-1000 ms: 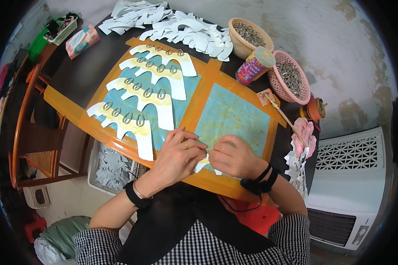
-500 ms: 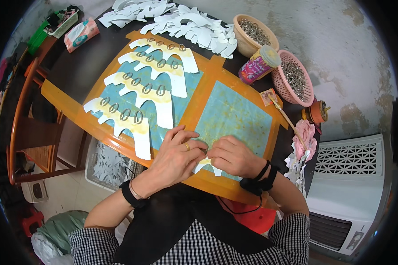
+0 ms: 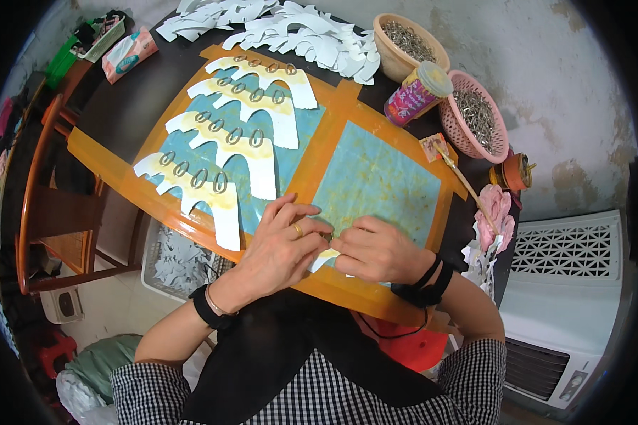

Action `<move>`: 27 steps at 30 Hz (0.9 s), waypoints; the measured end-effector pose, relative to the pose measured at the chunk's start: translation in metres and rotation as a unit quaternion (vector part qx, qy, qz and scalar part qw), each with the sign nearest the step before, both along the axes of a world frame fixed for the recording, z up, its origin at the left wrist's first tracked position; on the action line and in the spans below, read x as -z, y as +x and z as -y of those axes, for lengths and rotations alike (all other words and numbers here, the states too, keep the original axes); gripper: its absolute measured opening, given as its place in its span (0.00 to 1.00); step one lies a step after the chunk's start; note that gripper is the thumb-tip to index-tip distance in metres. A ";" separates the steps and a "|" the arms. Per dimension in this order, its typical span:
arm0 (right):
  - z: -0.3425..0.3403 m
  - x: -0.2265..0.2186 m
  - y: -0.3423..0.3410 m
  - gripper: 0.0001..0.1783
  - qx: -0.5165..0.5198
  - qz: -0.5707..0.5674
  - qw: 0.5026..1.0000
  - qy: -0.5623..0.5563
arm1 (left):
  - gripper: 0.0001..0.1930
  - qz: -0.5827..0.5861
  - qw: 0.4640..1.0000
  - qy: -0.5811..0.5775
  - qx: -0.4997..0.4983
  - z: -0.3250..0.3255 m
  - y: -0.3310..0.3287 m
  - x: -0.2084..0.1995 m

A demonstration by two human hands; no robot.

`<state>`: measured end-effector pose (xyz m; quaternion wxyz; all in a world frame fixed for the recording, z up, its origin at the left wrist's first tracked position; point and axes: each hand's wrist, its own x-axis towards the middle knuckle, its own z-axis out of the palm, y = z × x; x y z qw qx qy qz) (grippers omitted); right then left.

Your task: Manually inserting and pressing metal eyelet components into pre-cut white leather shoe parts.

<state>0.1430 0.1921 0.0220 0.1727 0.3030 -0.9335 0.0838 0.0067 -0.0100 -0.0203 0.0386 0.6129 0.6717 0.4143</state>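
Note:
My left hand (image 3: 287, 241) and my right hand (image 3: 376, 249) meet at the near edge of the blue work sheet (image 3: 379, 177). Their fingertips pinch a small white cut piece (image 3: 322, 261) smeared with yellow glue. A bit of dark metal shows between the fingertips, perhaps a buckle; the fingers hide most of it. To the left, several larger white cut pieces (image 3: 225, 219) lie in a slanting row. Each has a yellow glued band and several oval metal buckles (image 3: 220, 182) along it.
White pieces (image 3: 305, 39) are heaped at the far edge. A beige bowl (image 3: 388, 62) and a pink basket (image 3: 494, 117) hold metal parts, with a purple can (image 3: 412, 95) nearby. A glue brush (image 3: 468, 185) lies at right, by pink cloth (image 3: 494, 212). A wooden chair (image 3: 60, 202) stands left.
My right-hand fingers have shifted down over the small piece, covering more of it. My left hand stays nearly in place. The view has shifted slightly.

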 end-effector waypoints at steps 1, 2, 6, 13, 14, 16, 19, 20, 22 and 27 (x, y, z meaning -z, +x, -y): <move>0.000 0.000 -0.001 0.08 0.003 -0.002 1.000 -0.001 | 0.05 -0.006 1.000 0.004 0.002 0.000 0.000 0.000; -0.001 0.000 -0.002 0.07 -0.002 0.000 1.000 0.004 | 0.05 -0.008 1.000 0.004 0.005 0.001 0.000 0.000; 0.004 -0.005 0.000 0.06 0.010 0.010 1.000 0.022 | 0.06 -0.026 1.000 0.010 0.001 0.003 0.000 0.003; 0.011 0.000 0.018 0.06 0.100 0.017 0.995 -0.019 | 0.14 -0.056 0.998 0.000 -0.001 0.007 0.001 -0.007; 0.011 0.002 0.020 0.08 0.116 0.023 0.992 -0.051 | 0.14 -0.063 0.998 -0.001 0.009 0.008 0.002 -0.009; 0.013 0.008 0.022 0.10 0.142 0.020 0.986 -0.086 | 0.14 -0.056 0.998 -0.009 0.010 0.011 0.003 -0.010; 0.016 0.013 0.027 0.13 0.150 0.030 0.983 -0.102 | 0.14 -0.071 0.997 -0.038 0.020 0.014 0.005 -0.020; 0.018 0.014 0.029 0.12 0.161 0.030 0.981 -0.102 | 0.14 -0.080 0.996 -0.039 0.030 0.013 0.005 -0.022; 0.020 0.016 0.028 0.11 0.174 0.023 0.978 -0.108 | 0.13 -0.089 0.995 -0.029 0.029 0.013 0.002 -0.025; 0.021 0.022 0.030 0.09 0.166 0.019 0.981 -0.101 | 0.12 -0.094 0.993 -0.073 0.022 0.005 -0.008 -0.040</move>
